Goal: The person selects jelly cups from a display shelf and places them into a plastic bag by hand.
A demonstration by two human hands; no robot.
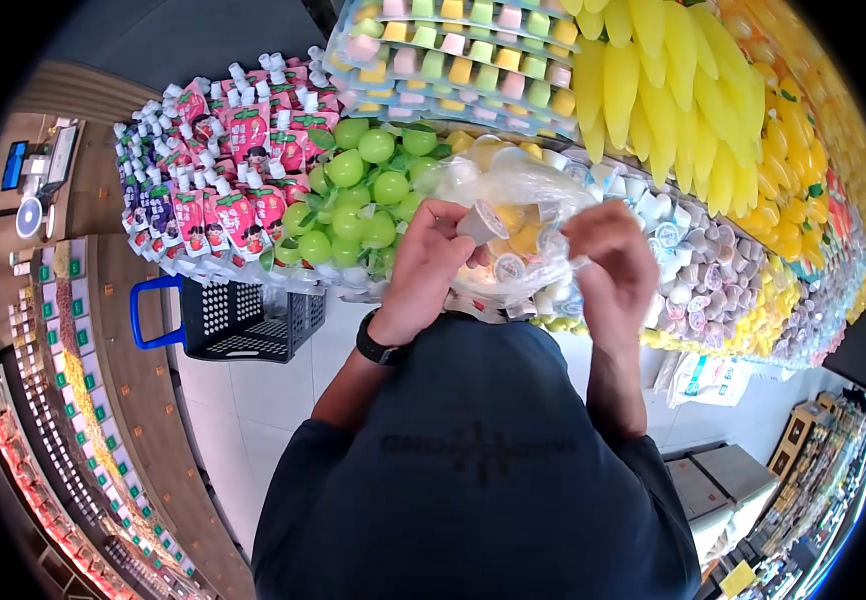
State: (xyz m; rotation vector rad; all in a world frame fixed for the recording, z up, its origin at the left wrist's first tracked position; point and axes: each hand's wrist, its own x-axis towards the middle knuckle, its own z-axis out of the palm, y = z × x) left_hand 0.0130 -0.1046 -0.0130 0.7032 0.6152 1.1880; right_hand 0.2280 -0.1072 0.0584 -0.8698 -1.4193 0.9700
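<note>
My left hand (425, 262), with a dark watch at the wrist, pinches a small lidded jelly cup (483, 222) between thumb and fingers. Just beyond that cup, a clear plastic bag (550, 187) bulges with yellow pieces and several more white-lidded cups. At the bag's right side is my right hand (610, 262), its fingers curled and gripping the thin plastic. Round green fruit-shaped jellies (378, 187) lie left of the bag. On its right, loose white-and-purple jelly cups (698, 265) are heaped on the display.
Pink and purple drink pouches (243, 215) fill the display's left end. Behind the bag stand trays of pastel jellies (463, 65) and yellow banana-shaped packs (653, 80). A black basket with a blue handle (238, 318) is at the lower left. Shelving (138, 400) runs along the far left.
</note>
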